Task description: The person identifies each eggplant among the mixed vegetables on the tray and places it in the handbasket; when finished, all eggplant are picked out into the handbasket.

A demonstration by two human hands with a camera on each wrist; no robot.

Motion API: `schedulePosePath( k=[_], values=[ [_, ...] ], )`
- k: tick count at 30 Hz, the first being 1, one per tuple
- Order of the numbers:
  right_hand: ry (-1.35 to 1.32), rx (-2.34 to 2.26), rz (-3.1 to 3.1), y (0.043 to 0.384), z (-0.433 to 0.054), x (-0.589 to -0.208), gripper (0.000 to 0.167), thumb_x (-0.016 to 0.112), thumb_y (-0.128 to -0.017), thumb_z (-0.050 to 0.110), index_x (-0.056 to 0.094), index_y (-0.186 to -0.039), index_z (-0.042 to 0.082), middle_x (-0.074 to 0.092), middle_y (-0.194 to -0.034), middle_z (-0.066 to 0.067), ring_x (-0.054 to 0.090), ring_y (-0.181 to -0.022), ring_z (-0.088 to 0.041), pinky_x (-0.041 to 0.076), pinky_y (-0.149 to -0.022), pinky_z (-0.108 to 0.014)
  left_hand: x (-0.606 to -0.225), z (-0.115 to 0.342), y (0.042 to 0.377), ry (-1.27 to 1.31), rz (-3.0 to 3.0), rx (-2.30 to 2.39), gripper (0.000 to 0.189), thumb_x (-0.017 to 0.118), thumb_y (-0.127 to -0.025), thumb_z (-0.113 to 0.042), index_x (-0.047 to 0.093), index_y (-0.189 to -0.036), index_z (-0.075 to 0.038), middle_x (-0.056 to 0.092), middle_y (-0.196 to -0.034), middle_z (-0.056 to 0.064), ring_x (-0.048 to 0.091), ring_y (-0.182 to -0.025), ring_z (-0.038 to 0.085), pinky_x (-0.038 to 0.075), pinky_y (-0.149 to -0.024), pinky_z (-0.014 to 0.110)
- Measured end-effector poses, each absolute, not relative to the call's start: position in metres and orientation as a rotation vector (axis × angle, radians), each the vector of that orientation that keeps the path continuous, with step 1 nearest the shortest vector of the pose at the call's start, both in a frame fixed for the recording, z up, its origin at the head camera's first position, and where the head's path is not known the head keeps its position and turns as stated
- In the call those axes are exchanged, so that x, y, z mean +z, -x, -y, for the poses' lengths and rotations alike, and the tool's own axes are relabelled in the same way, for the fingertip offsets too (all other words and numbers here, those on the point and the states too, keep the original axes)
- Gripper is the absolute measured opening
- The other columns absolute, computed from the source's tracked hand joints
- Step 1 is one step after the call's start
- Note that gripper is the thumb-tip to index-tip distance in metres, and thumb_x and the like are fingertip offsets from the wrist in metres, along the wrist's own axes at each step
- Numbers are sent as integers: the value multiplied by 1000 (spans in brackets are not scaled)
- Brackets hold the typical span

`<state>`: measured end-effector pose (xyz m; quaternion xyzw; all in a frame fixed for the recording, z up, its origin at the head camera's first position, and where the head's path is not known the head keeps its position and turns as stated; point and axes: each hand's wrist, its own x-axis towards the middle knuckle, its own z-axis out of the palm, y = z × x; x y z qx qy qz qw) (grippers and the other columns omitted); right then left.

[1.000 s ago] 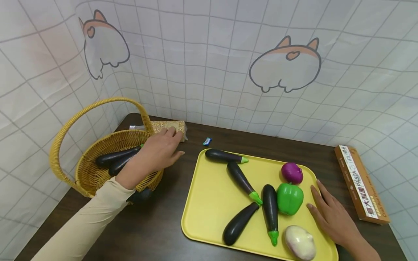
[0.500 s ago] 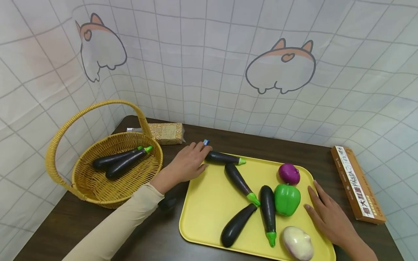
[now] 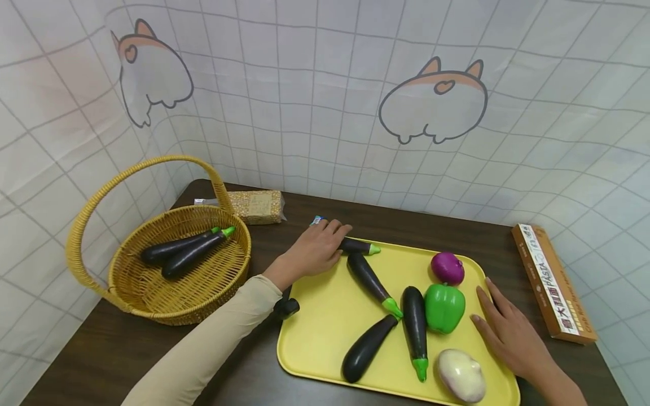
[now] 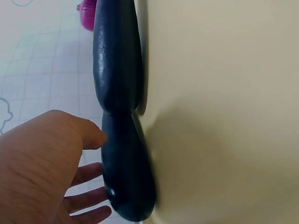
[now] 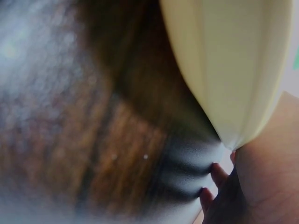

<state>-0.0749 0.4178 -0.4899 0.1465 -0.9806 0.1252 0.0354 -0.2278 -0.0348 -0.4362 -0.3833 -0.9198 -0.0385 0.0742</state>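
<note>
My left hand reaches over the far left corner of the yellow tray, covering the thick end of an eggplant. In the left wrist view its thumb is right at the side of this eggplant, and the other fingers are spread out along the same side. A second eggplant lies close by, and two more, one of them an eggplant beside the green bell pepper, lie nearer the front. My right hand rests at the tray's right rim, fingers extended.
A wicker basket with a tall handle stands left, two eggplants inside. A purple onion and a pale round vegetable sit on the tray. Behind are a bag of kernels and a small wrapper; a pasta box lies right.
My left hand has moved right, from over the basket to the eggplant in the tray's far left corner. My right hand has stayed at the tray's rim.
</note>
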Motion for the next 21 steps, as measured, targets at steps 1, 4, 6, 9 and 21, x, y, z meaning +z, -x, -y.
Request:
schedulePosePath(
  k=[1, 4, 6, 9, 21],
  values=[
    [-451, 384, 3012, 75, -418, -490, 67, 56, -111, 33, 32, -164, 1, 13, -174, -18, 39, -137, -60, 35, -101, -75, -437, 33, 229, 1151, 2769, -110, 53, 62, -107, -25, 48, -154, -6, 55, -137, 15, 57, -116, 33, 48, -99, 44],
    [-448, 376, 3013, 76, -418, -491, 67, 57, -111, 33, 32, -164, 1, 13, -174, -18, 39, -136, -60, 36, -101, -75, -439, 29, 232, 1160, 2787, -88, 53, 63, -107, -27, 49, -155, -8, 55, -139, 14, 56, -115, 32, 48, -98, 43],
    [-443, 376, 3017, 76, -419, -491, 67, 56, -111, 34, 32, -164, 1, 12, -174, -18, 39, -137, -60, 35, -101, -75, -442, 27, 232, 1177, 2786, -75, 55, 65, -107, -28, 49, -156, -9, 54, -139, 13, 55, -115, 32, 48, -97, 43],
    [-439, 380, 3023, 76, -419, -490, 67, 55, -111, 34, 31, -165, 1, 11, -174, -18, 38, -137, -60, 35, -101, -75, -446, 27, 233, 1200, 2766, -48, 59, 66, -106, -30, 46, -158, -11, 55, -139, 14, 54, -115, 33, 48, -98, 44],
    [-466, 422, 2980, 74, -417, -489, 66, 58, -111, 30, 32, -164, 0, 14, -174, -17, 37, -139, -59, 34, -102, -75, -456, 22, 234, 1178, 2773, -79, 45, 69, -105, -30, 57, -144, -10, 54, -131, 16, 56, -113, 34, 51, -96, 45]
  ],
)
